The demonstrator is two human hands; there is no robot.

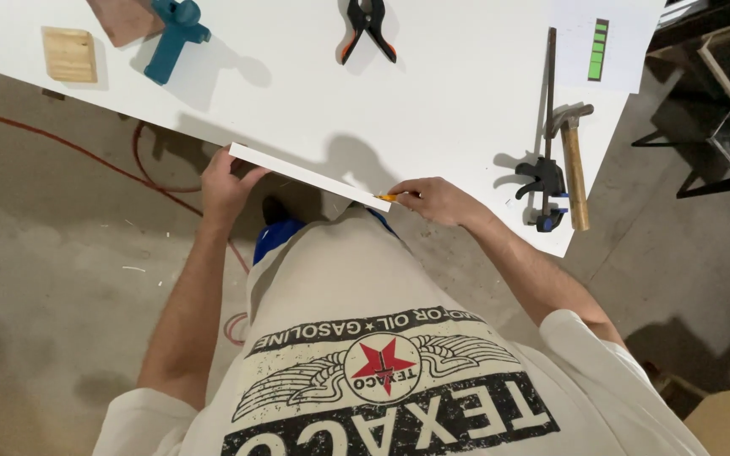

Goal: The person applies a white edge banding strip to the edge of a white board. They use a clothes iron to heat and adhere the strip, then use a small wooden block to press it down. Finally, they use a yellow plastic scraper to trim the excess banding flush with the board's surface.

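Presently: a white strip lies along the near edge of the white desk, tilted, one end at each hand.

- Left hand: fingers closed on the strip's left end, thumb on top, the rest wrapped under the edge.
- Right hand: fingers pinched shut on a pencil, orange, whose tip touches the strip's right end.
- Strip: spans the gap between the two hands, resting on or just off the desk's rim; which, I cannot tell.

Beyond the fingers, on the desk:
- Clamp, black and blue with a long bar, to the right of the right hand, near the desk's right edge.
- Hammer, wooden handle, just beside the clamp, touching or nearly so.
- Spring clamp, black with orange tips, well beyond both hands at the far middle.
- Blue tool, far beyond the left hand.
- Wood block, pale, left of the blue tool, at the desk's edge.
- Brown board, partly cut off by the frame, touching the blue tool.
- Paper, white with green bars, far right.

Below the left hand: red cable on the concrete floor.
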